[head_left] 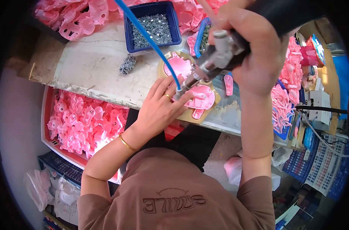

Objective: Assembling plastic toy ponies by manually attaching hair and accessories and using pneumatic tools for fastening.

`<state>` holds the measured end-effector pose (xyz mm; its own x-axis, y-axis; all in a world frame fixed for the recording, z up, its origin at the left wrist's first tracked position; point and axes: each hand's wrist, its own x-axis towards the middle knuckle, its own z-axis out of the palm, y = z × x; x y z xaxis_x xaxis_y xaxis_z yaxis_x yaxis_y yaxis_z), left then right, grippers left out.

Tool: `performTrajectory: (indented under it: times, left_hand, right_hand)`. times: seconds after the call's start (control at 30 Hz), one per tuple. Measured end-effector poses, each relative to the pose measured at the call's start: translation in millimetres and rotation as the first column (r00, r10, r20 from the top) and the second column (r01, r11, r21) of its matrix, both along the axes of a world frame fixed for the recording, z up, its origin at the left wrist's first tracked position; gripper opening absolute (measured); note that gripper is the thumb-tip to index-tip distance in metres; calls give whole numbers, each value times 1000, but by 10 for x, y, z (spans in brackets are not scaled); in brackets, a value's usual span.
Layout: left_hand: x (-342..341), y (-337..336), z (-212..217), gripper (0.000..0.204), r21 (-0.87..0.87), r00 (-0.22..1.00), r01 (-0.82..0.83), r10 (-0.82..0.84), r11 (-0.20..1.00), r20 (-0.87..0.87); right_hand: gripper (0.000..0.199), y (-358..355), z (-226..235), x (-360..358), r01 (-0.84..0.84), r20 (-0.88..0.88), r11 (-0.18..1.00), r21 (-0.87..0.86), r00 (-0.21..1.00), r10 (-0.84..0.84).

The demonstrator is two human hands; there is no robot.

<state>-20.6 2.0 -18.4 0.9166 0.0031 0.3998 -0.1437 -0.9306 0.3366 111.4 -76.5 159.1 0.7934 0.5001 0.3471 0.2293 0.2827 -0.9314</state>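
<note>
My right hand [259, 57] is wrapped round a black power screwdriver [264, 19] with a metal nose that slants down to the left. A blue hose [147, 36] runs into the nose near its tip. Beneath the tip lies a tan fixture [197, 116], which bears a rounded pink plastic shell [178, 65] and a second pink plastic part [205, 96]. My left hand [161, 101] rests over the fixture's near left side, fingers stretched out. The screwdriver's tip stands between its fingers and thumb, and exactly what it touches is hidden.
A dark blue tray [177, 36] of small screws stands behind the fixture, with a loose pile of screws [127, 64] to its left. Pink parts fill a red crate [47, 130] below the table's left edge. More pink pieces [291, 69] are heaped at the right.
</note>
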Motion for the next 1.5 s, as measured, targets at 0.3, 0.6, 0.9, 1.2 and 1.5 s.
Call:
performTrajectory:
  times: [0.3, 0.6, 0.9, 1.2, 1.5]
  left_hand:
    - [4, -3, 7, 39, -26, 1000, 13, -13, 1000, -19]
    - [-128, 264, 491, 22, -279, 976, 206, -217, 938, -12]
    - [-1543, 1163, 1505, 32, 93, 469, -491, 353, 866, -810]
    - [-1324, 1071, 1182, 48, -22, 811, -277, 221, 961, -542]
    - [33, 152, 924, 54, -217, 964, 173, -210, 961, -161]
  right_hand:
    - [39, -73, -255, 146, -159, -35, 961, 225, 985, 172]
    - [51, -199, 721, 1048, -162, 430, 977, -137, 879, 206]
    - [19, -935, -1001, 2461, 589, 724, 526, -613, 686, 75]
    - [16, -1250, -1346, 2394, 713, 816, 419, -563, 560, 143]
    - [30, -1320, -836, 1000, 63, 108, 704, -708, 994, 20]
